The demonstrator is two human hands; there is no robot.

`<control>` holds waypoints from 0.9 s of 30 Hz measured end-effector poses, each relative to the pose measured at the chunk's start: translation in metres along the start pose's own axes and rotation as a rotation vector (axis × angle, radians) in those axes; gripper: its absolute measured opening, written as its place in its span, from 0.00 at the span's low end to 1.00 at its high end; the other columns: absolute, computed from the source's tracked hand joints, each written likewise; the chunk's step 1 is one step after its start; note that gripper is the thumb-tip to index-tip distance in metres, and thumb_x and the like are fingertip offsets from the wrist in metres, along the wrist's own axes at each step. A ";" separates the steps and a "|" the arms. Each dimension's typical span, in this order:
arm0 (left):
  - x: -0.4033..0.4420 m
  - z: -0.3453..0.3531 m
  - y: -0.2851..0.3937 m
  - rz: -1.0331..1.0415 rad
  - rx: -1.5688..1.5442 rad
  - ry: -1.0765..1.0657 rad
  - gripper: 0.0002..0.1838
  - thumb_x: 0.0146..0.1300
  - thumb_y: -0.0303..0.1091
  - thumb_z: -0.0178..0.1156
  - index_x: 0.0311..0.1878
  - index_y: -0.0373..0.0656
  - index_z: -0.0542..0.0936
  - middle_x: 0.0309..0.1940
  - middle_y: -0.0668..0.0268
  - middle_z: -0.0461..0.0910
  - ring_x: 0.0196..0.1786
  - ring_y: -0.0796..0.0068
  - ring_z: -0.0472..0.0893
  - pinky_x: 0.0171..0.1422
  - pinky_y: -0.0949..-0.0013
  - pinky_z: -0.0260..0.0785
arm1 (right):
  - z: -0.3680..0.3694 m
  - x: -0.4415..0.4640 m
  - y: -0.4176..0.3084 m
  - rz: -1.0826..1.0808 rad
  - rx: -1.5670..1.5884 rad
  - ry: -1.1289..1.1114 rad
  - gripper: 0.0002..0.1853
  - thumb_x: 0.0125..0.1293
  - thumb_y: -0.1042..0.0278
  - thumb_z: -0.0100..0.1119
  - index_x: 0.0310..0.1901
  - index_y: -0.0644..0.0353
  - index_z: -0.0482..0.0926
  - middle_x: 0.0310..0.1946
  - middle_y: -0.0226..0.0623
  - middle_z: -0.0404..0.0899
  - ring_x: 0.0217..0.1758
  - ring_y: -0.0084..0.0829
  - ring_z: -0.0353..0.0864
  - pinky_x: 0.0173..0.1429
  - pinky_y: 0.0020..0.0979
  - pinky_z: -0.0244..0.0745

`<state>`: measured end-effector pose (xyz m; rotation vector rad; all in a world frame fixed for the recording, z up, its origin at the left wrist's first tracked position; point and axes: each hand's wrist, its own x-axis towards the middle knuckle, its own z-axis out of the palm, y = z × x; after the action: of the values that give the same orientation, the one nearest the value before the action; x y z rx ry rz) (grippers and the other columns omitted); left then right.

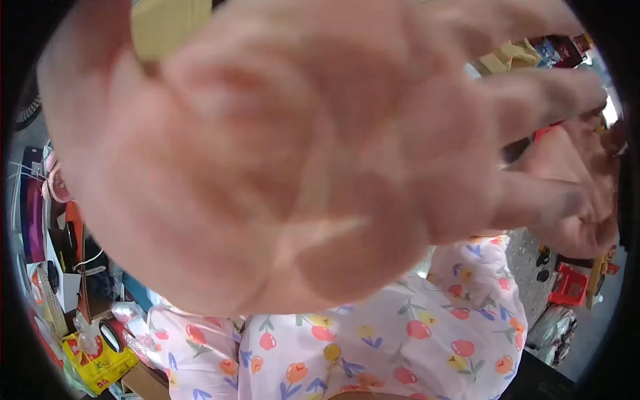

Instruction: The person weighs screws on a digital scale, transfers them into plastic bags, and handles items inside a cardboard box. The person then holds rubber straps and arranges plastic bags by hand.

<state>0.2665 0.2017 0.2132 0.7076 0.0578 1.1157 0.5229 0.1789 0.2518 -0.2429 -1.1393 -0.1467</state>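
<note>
My left hand (287,160) is very close to the camera and fills most of the view, palm towards me and blurred. Its fingers stretch apart to the right, and nothing shows in the palm. Behind those fingers, at the right edge, is my right hand (567,180), partly hidden; how its fingers are held cannot be made out. Below the hands lies white cloth with a fruit and flower print (413,333), over my lap.
At the lower left are a yellow bag (100,363), boxes and mixed packets. A red plastic basket (569,285) and a clear plastic bag (552,330) are on the floor at the right. Cardboard (170,27) shows at the top left.
</note>
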 end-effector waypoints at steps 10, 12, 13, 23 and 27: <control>0.004 -0.017 -0.022 0.024 -0.032 0.075 0.43 0.70 0.57 0.42 0.73 0.45 0.32 0.70 0.44 0.27 0.72 0.42 0.39 0.68 0.36 0.49 | -0.082 0.014 -0.001 0.106 -0.244 -0.061 0.19 0.69 0.66 0.44 0.58 0.65 0.68 0.57 0.50 0.70 0.58 0.43 0.73 0.58 0.47 0.70; 0.006 -0.019 -0.029 0.034 -0.048 0.078 0.42 0.70 0.58 0.42 0.73 0.45 0.33 0.70 0.44 0.28 0.72 0.43 0.40 0.68 0.36 0.49 | -0.094 0.015 0.004 0.130 -0.271 -0.081 0.19 0.69 0.67 0.44 0.58 0.66 0.68 0.56 0.50 0.71 0.57 0.43 0.73 0.57 0.46 0.70; 0.008 -0.020 -0.034 0.044 -0.050 0.078 0.42 0.70 0.58 0.42 0.73 0.45 0.33 0.69 0.44 0.28 0.72 0.43 0.40 0.68 0.36 0.49 | -0.101 0.015 0.007 0.140 -0.292 -0.094 0.19 0.69 0.67 0.44 0.58 0.66 0.68 0.56 0.50 0.71 0.57 0.43 0.73 0.57 0.46 0.71; -0.040 -0.056 0.022 0.680 -0.035 0.183 0.41 0.70 0.58 0.42 0.73 0.45 0.35 0.68 0.45 0.31 0.70 0.45 0.42 0.67 0.38 0.50 | -0.158 -0.001 0.136 -0.069 -0.488 -0.551 0.18 0.69 0.72 0.44 0.58 0.69 0.69 0.54 0.52 0.72 0.54 0.41 0.75 0.54 0.43 0.75; -0.048 -0.045 0.002 0.814 -0.015 0.243 0.41 0.70 0.58 0.42 0.72 0.45 0.36 0.68 0.46 0.33 0.70 0.46 0.43 0.67 0.39 0.51 | -0.178 0.015 0.182 -0.327 -0.456 -0.716 0.17 0.69 0.73 0.44 0.57 0.70 0.69 0.53 0.53 0.72 0.53 0.40 0.76 0.52 0.42 0.76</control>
<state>0.2255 0.1845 0.1652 0.5848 -0.0384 1.9777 0.7291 0.3074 0.1737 -0.5391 -1.8500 -0.6517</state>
